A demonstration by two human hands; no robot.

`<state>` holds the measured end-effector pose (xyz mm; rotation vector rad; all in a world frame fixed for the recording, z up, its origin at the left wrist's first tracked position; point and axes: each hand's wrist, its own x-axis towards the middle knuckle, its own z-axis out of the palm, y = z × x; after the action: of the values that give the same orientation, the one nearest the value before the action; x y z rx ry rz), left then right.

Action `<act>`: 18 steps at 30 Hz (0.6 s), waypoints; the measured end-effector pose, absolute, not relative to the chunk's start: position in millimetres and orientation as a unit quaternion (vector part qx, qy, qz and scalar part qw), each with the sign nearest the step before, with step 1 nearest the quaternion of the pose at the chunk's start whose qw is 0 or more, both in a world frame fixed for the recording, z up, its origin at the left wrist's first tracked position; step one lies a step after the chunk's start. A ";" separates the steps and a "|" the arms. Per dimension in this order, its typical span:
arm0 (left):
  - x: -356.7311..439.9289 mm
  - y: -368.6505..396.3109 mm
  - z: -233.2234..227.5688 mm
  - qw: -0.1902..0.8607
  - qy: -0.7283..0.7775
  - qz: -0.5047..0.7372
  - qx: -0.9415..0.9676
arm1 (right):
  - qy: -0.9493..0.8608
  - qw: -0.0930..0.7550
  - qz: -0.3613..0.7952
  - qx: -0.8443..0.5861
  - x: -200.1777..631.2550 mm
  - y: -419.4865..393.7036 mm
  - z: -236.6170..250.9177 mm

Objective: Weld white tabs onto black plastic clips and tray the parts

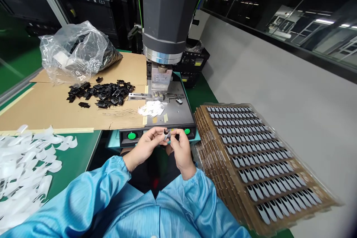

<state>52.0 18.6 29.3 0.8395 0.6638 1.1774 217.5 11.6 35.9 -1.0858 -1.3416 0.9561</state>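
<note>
Mid-assembly, by the look of it: left hand (pixel 147 143) and right hand (pixel 180 147) pinched together on one small part (pixel 166 134), held just before the press (pixel 167 15) front edge, between its green buttons (pixel 131 135). Part dark with a pale piece, too small to tell more. Plenty left, judging by the black parts (pixel 102 93) heaped on cardboard (pixel 55 108) and label sheets (pixel 259 163) stacked at right; peeled white backings (pixel 25 167) piled at the left edge
</note>
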 end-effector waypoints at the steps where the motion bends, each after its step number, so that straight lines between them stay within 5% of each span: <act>1: 52.5 18.1 26.4 0.673 0.306 0.534 0.412 | -0.584 0.543 0.379 -0.471 218.4 11.4 36.2; 12: 52.3 13.7 16.8 0.489 0.355 0.544 0.582 | -0.618 0.518 0.285 -0.518 221.6 9.3 46.5; 18: 52.1 13.6 17.8 0.480 0.354 0.536 0.598 | -0.619 0.517 0.273 -0.524 223.0 10.6 45.1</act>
<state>52.1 13.6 17.8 1.4575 0.8630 1.3066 223.0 10.6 45.1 -1.2579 -1.4860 0.6553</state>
